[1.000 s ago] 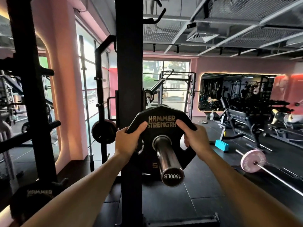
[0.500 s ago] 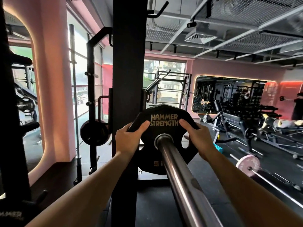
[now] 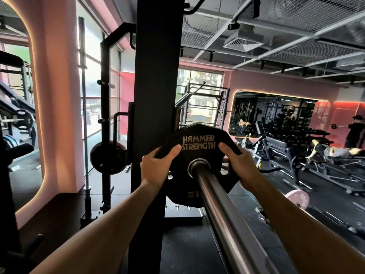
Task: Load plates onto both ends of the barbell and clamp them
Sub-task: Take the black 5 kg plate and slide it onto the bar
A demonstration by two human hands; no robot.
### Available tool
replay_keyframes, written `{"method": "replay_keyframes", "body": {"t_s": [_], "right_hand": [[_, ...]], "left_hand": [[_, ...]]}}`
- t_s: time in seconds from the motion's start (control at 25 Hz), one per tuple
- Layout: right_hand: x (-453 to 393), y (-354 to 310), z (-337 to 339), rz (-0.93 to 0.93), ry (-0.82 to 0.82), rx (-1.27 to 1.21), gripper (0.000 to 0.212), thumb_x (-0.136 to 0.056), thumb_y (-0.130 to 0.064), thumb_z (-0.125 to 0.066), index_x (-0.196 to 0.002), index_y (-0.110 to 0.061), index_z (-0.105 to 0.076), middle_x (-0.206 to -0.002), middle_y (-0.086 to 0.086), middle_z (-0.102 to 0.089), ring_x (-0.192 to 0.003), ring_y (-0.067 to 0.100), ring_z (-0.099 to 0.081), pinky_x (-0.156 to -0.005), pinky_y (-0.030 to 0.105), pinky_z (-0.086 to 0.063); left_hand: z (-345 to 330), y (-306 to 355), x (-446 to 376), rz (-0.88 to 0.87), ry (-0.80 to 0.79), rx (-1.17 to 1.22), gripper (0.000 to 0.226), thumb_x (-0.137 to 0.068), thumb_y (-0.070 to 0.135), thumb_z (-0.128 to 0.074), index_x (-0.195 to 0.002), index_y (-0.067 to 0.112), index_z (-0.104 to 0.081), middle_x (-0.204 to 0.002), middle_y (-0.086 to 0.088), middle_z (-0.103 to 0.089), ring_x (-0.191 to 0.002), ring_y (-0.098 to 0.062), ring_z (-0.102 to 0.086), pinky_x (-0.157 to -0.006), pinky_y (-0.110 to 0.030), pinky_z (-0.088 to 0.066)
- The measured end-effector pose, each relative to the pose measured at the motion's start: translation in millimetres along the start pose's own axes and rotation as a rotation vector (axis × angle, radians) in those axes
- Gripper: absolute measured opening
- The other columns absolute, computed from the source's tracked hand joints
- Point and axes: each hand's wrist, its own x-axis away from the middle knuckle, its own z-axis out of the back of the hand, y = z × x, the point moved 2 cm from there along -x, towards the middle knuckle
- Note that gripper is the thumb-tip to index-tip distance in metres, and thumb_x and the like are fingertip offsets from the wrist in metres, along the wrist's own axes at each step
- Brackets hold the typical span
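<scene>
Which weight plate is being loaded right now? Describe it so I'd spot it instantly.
Find the black rack upright at centre. Beside it, a steel barbell sleeve runs through a black plate gripped by the left hand and right hand. Only it reads HAMMER STRENGTH in gold.

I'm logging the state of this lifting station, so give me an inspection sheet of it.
Surface: dark rubber gym floor.
Job's things: black Hammer Strength weight plate threaded on the steel barbell sleeve; no clamp seen.
Clutter: pink plate on a floor barbell.
Grips: left hand and right hand each hold the plate's rim.
Cables: nothing seen.
Surroundings: black rack upright, benches, wall mirror, other people.
</scene>
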Motion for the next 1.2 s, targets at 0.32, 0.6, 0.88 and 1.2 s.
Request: {"method": "replay_keyframes", "body": {"t_s": [0.32, 0.6, 0.88, 1.2], "right_hand": [[-2, -2, 1, -0.043, 0.029, 0.128, 0.036, -0.078, -0.056, -0.076, -0.101, -0.028, -0.072, -0.102, 0.002, -0.078, -0.095, 0.026, -0.075, -0.079, 0.038, -0.057], [53, -62, 18, 0.013, 0.13, 0.517, 0.069, -0.076, -0.058, -0.075, -0.135, -0.023, -0.061, -0.127, 0.005, -0.067, -0.115, 0.023, -0.064, -0.099, 0.037, -0.051], [135, -142, 4, 0.106, -0.031, 0.489, 0.017, -0.082, -0.032, -0.08, -0.094, -0.02, -0.08, -0.095, -0.004, -0.072, -0.087, 0.014, -0.066, -0.065, 0.023, -0.048], [210, -179, -115, 0.221, -0.351, 0.543, 0.017, -0.082, -0.03, -0.079, -0.097, -0.021, -0.078, -0.084, -0.003, -0.072, -0.084, 0.015, -0.07, -0.071, 0.022, -0.05]], "left_hand": [[0, 1, -12, 0.064, -0.067, -0.052, 0.038, -0.06, 0.059, -0.085, -0.081, 0.027, -0.08, -0.082, 0.008, -0.079, -0.082, -0.013, -0.076, -0.084, -0.036, -0.061], [52, 48, 19, 0.056, -0.101, -0.459, 0.094, -0.051, 0.075, -0.081, -0.131, 0.029, -0.06, -0.108, 0.005, -0.07, -0.103, -0.018, -0.067, -0.097, -0.036, -0.054], [154, 104, 93, 0.07, -0.087, -0.508, 0.054, -0.072, 0.05, -0.084, -0.116, 0.026, -0.067, -0.111, -0.004, -0.07, -0.1, -0.025, -0.068, -0.078, -0.037, -0.059], [280, 162, 157, 0.053, 0.001, -0.574, 0.041, -0.081, 0.042, -0.079, -0.116, 0.024, -0.066, -0.112, -0.012, -0.069, -0.102, -0.029, -0.07, -0.075, -0.036, -0.054]]}}
